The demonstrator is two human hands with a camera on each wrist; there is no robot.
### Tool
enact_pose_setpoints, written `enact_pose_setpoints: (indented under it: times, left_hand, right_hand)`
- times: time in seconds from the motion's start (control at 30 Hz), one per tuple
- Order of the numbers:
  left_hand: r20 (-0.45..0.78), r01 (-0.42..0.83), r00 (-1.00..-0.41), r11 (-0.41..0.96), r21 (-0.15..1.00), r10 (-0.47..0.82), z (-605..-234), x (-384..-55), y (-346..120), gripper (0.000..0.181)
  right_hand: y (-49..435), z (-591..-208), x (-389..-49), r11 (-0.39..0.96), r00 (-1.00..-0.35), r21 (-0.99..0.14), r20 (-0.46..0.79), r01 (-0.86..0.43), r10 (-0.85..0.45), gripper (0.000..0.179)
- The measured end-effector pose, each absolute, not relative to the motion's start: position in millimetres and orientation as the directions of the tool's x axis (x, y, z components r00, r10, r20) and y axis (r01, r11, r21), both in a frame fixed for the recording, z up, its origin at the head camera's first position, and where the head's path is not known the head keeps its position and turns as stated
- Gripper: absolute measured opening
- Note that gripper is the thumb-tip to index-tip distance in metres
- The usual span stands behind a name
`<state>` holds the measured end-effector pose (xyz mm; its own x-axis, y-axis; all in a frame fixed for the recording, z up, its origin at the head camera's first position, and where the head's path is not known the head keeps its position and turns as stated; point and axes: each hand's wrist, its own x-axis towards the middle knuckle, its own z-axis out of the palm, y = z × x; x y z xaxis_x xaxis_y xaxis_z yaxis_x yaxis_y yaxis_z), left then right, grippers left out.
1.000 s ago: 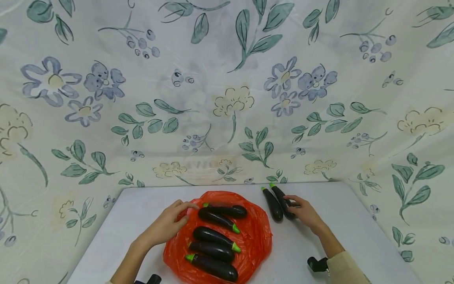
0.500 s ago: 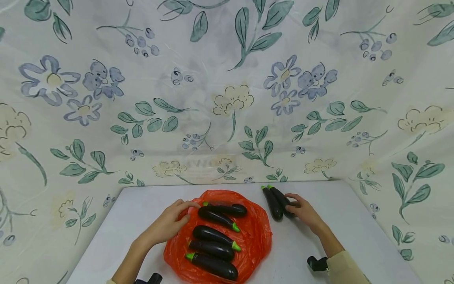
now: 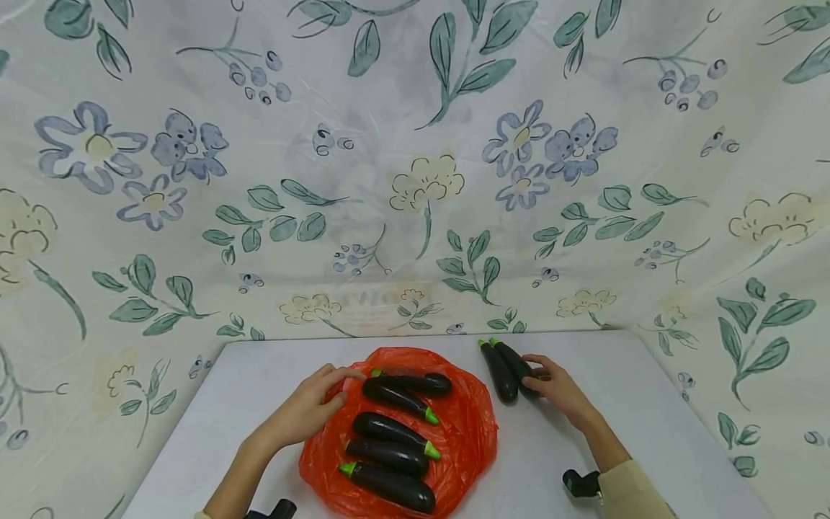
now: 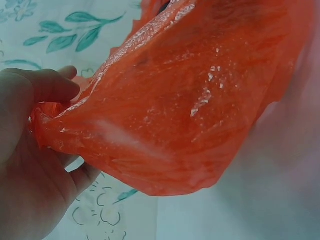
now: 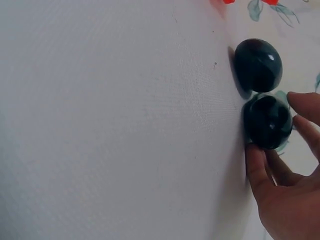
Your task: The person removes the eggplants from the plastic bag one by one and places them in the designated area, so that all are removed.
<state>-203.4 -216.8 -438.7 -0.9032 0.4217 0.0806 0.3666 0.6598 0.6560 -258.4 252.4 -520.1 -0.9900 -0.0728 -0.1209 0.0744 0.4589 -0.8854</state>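
Note:
My left hand [image 3: 311, 407] grips the gathered edge of a red plastic bag [image 3: 470, 425]; in the left wrist view the fingers [image 4: 52, 85] curl round the bunched plastic [image 4: 165, 110]. Several dark eggplants with green stem ends, such as the front eggplant [image 3: 389, 489], lie on the spread bag. To the right, two more eggplants lie side by side on the table. My right hand [image 3: 560, 389] holds the right-hand eggplant [image 3: 515, 364], its fingers [image 5: 260, 170] bent about the thick end [image 5: 268, 122]. The neighbouring eggplant [image 3: 498, 371] lies against it, untouched by the hand.
All this is on a white table [image 3: 259, 367]. Behind it and at the sides hangs a cloth [image 3: 363, 216] with printed flowers and leaves. A black wrist device [image 3: 580, 483] sits at the right cuff.
The right-hand eggplant has shifted slightly left and toward me, closing up against its neighbour, with my right hand on it. My left hand and the bag have stayed in place.

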Motion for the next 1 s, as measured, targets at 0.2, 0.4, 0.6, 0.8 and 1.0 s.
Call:
enact_pose_setpoints:
  times: [0.2,0.4,0.6,0.8,1.0]
  left_hand:
    - [0.089,0.373,-0.901,0.656,0.657,0.424,-438,-204,-217,0.039]
    - [0.091,0.375,-0.901,0.656,0.655,0.424,-438,-204,-217,0.039]
    - [0.09,0.373,-0.902,0.657,0.655,0.423,-438,-204,-216,0.04]
    - [0.094,0.371,-0.903,0.652,0.661,0.42,-436,-202,-216,0.039]
    - [0.098,0.373,-0.903,0.65,0.662,0.418,-436,-201,-216,0.039]
  right_hand:
    - [255,-519,-258,0.436,-0.991,-0.897,-0.112,0.072,-0.067,0.053]
    - [258,-518,-258,0.432,-0.993,-0.9,-0.096,0.055,-0.074,0.053]
    - [257,-515,-258,0.441,-0.993,-0.896,-0.098,0.06,-0.064,0.054]
    - [250,-500,-258,0.456,-1.0,-0.89,-0.012,0.005,-0.013,0.048]
    - [230,-480,-256,0.403,-0.997,-0.912,0.065,-0.074,-0.035,0.04]
